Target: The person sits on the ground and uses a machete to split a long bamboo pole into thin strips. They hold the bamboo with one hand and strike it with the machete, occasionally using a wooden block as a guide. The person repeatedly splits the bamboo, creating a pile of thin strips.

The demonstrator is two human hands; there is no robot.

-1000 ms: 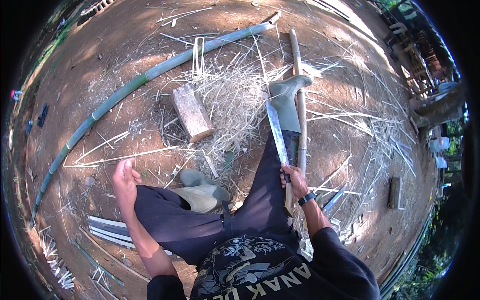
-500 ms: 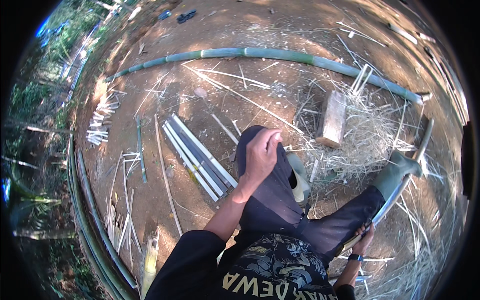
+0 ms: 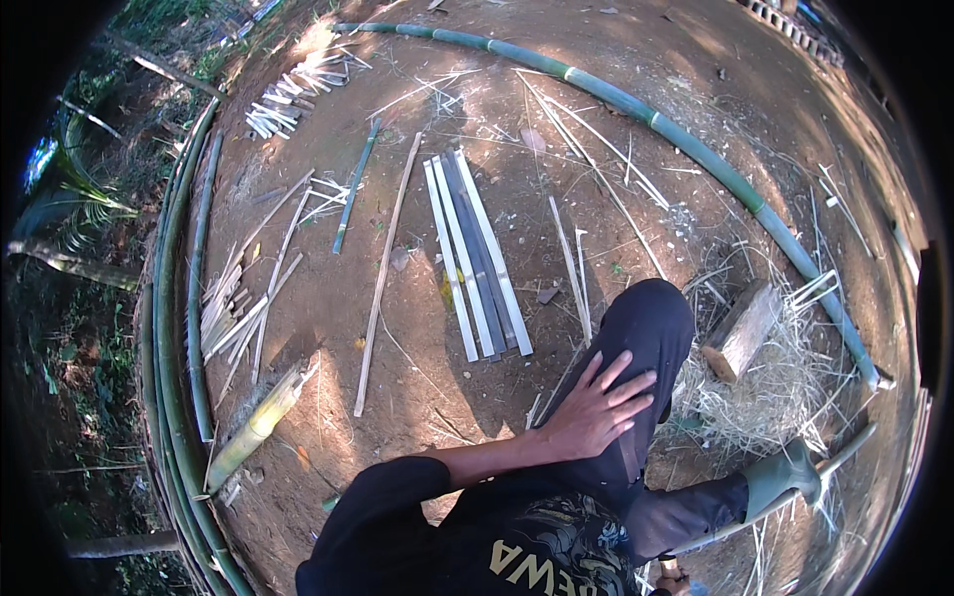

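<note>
My left hand (image 3: 604, 409) lies with fingers spread on the dark trouser leg over my left thigh, holding nothing. My right hand (image 3: 674, 577) shows only in part at the lower edge, its fingers curled; whatever they hold is hidden. Near it, a long pale bamboo strip (image 3: 847, 449) runs beside my right leg and past the green rubber boot (image 3: 787, 479). In front of my left knee, several straight split bamboo slats (image 3: 489, 268), white and grey, lie side by side on the ground.
A long green bamboo pole (image 3: 646, 111) arcs across the far ground. A wood block (image 3: 742, 333) stands among pale shavings (image 3: 770, 402) on the right. At left lie a cut bamboo piece (image 3: 260, 422), thin sticks (image 3: 243, 313), short pieces (image 3: 283, 104) and green poles (image 3: 171, 348).
My left hand has gone from raised and curled above the knee to spread on the thigh. My right hand has moved down toward the lower edge. The view has turned left.
</note>
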